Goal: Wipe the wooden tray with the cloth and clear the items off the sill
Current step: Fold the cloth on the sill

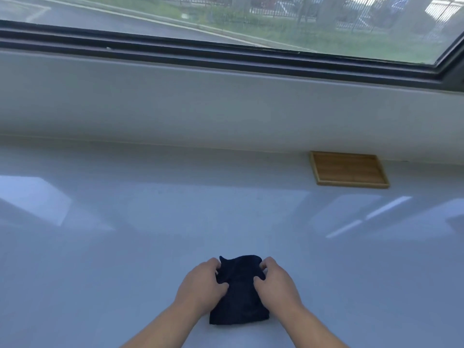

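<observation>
Cloth (239,292), dark and bunched, lies near on the sill (150,222); left hand (200,282) and right hand (275,282) grip its sides, apparently gathering it before wiping the wooden tray (349,169), far right.

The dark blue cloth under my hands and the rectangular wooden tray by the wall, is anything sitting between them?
No. In the head view, only bare glossy white sill lies between the dark blue cloth and the rectangular wooden tray.

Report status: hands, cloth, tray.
Both hands, left and right, gripping dark cloth on sill. Wooden tray far right, against wall, empty. Path clear.
</observation>
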{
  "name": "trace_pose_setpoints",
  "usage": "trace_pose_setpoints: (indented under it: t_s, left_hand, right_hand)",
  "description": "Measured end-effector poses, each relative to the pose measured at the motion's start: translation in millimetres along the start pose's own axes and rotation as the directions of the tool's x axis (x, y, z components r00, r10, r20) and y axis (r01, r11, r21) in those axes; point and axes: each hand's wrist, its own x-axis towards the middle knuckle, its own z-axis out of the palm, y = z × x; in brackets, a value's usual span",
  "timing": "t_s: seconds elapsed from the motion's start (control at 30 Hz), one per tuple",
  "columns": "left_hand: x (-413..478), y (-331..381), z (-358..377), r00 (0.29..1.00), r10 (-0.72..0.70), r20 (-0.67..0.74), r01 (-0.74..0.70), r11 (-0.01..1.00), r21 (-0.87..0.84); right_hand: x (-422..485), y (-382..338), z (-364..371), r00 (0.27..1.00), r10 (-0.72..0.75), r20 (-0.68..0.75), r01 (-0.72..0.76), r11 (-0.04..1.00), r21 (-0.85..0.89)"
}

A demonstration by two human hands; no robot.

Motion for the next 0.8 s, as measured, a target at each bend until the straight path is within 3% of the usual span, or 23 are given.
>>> trace_pose_setpoints:
  t_s: [0.57, 0.8]
  left_hand:
    - [151, 68, -61, 0.975, -0.013, -0.221, 0.011, 1.000, -0.012]
    - [171, 79, -71, 0.974, -0.044, -0.222, 0.047, 0.999, 0.008]
  right_hand:
    - [154, -70, -72, 0.977, -0.157, -0.144, 0.152, 0.987, -0.044]
    - [178, -76, -75, 0.974, -0.159, -0.161, 0.149, 0.986, -0.072]
